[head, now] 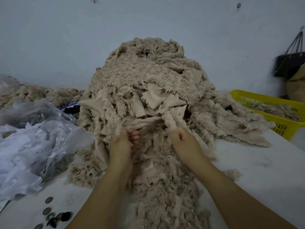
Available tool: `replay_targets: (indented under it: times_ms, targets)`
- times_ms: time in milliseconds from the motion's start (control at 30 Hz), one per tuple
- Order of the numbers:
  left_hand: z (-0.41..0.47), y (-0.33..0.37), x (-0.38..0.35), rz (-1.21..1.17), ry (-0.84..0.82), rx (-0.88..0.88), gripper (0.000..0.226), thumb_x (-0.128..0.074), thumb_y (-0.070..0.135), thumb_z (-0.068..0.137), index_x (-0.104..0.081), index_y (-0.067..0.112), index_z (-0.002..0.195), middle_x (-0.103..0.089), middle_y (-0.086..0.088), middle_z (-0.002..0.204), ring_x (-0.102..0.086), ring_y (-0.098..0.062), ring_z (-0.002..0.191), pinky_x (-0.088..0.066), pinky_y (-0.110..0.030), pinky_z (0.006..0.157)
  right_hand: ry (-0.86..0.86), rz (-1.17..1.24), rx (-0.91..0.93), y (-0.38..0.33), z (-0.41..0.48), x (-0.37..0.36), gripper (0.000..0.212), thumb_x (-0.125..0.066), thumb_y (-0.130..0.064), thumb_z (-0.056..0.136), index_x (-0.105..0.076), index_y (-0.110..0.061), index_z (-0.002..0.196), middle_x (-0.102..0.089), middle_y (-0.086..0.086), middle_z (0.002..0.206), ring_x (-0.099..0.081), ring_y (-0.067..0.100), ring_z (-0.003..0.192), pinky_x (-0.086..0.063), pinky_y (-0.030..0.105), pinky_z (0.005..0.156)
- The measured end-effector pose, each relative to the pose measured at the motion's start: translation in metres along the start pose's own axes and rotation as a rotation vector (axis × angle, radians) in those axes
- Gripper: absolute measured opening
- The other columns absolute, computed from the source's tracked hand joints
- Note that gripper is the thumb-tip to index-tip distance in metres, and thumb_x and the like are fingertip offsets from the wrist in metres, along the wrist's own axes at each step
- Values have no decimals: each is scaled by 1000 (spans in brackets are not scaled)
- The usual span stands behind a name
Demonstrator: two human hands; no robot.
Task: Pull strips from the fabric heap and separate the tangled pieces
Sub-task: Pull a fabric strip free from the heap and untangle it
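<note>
A tall heap of beige fleecy fabric strips [145, 76] rises against the wall in the middle of the white table. Loose strips trail from its foot toward me. My left hand [123, 142] and my right hand [183, 142] are both at the foot of the heap. Between them runs a beige strip [145, 123], stretched roughly level. My left hand's fingers curl round its left end. My right hand grips a fluffy twisted part at its right end. The fingertips are partly buried in the fabric.
Crumpled clear plastic bags [33, 134] lie at the left, more beige scraps [41, 93] behind them. A yellow plastic basket [279, 119] with scraps stands at the right. Dark buttons [54, 215] lie near the front left. A black bag [290, 61] hangs on the wall.
</note>
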State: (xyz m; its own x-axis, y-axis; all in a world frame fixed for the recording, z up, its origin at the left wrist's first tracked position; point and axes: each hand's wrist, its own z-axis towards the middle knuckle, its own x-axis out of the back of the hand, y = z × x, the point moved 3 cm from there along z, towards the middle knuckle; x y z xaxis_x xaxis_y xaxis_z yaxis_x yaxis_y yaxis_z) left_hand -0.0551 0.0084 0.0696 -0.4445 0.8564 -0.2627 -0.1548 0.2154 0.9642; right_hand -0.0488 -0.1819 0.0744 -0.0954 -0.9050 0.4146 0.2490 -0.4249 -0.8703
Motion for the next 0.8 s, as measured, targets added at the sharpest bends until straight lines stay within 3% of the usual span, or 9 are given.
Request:
replay_targets:
  times_ms: [67, 133, 200, 267, 333, 433, 533, 667, 800]
  targets:
    - [6, 8, 13, -76, 88, 25, 31, -39, 30, 108, -59, 17, 88, -56, 8, 59, -46, -8, 54, -37, -22, 49, 72, 19, -169, 12, 5, 13, 31, -42, -32, 101, -43, -13, 77, -41, 11, 72, -36, 11, 60, -25, 26, 51]
    - [1, 15, 15, -64, 82, -5, 38, -46, 37, 104, -57, 23, 71, -46, 11, 49, -37, -6, 44, -31, -24, 45, 56, -19, -237, 19, 5, 15, 28, -42, -31, 102, -39, -15, 80, -39, 9, 76, -36, 17, 64, -26, 32, 55]
    - [-13, 22, 5, 127, -10, -139, 50, -48, 45, 100, -56, 27, 54, -46, 12, 47, -37, -6, 42, -31, -27, 49, 107, -42, -177, 13, 2, 13, 13, -48, -31, 100, -49, -17, 99, -48, 3, 98, -48, 18, 79, -38, 32, 63]
    - [-34, 23, -11, 313, -189, -305, 56, -41, 55, 98, -59, 28, 53, -55, 10, 51, -48, -4, 45, -39, -25, 51, 187, -134, -26, -4, -5, 11, 37, -52, -32, 99, -46, -21, 133, -39, 0, 133, -53, 17, 101, -46, 35, 81]
    - [-49, 20, -25, 405, -399, -345, 57, -35, 64, 95, -66, 29, 62, -67, 11, 61, -61, 1, 57, -45, -15, 57, 195, -180, 178, -22, -12, 9, 47, -51, -32, 98, -42, -26, 144, -35, -5, 145, -47, 5, 108, -44, 31, 89]
    - [-54, 12, -30, 377, -584, -324, 44, -37, 61, 94, -73, 38, 85, -75, 9, 83, -70, -5, 80, -54, -17, 68, -66, -34, 303, -34, -21, -6, 37, -42, -37, 96, -51, -42, 131, -56, -24, 127, -52, -9, 105, -44, 16, 88]
    - [-44, 12, -20, 275, -411, -219, 57, -41, 63, 89, -72, 14, 84, -72, -15, 85, -70, -31, 85, -59, -46, 76, -171, -12, 300, -28, -18, -12, 20, -46, -41, 102, -58, -30, 90, -64, -13, 87, -58, 1, 77, -44, 16, 67]
    - [-32, 15, -12, 118, -198, -60, 50, -43, 51, 92, -74, 19, 69, -71, -5, 68, -67, -16, 60, -56, -32, 56, -154, -161, 259, -15, -9, -10, 30, -53, -36, 100, -44, -24, 74, -44, -5, 65, -41, 6, 58, -32, 21, 54]
    - [-23, 17, -8, -204, -97, 67, 40, -52, 42, 101, -80, 19, 83, -77, -2, 91, -72, -14, 78, -57, -30, 70, -31, -264, 190, -2, -1, -1, 27, -53, -18, 98, -43, -20, 73, -40, -6, 62, -38, 6, 54, -27, 23, 50]
